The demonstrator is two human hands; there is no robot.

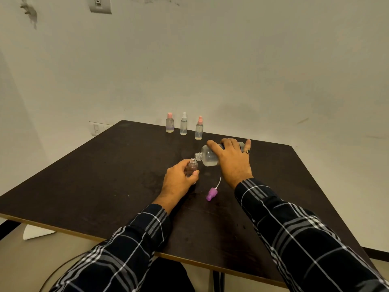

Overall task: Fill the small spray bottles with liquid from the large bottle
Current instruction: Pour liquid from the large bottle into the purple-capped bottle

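Pouring: your left hand point(179, 178) fingers curl round the open small bottle point(192, 166), right hand point(231, 162) grips the tilted large bottle point(207, 156); flow unclear, so next align mouths, tip gently.

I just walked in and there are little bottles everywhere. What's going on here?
A person is filling a small bottle. The left hand holds it upright on the table with its top off. The right hand tips the big bottle so its neck meets the small one's mouth. The purple cap lies beside the hands. Three capped bottles stand at the far edge.
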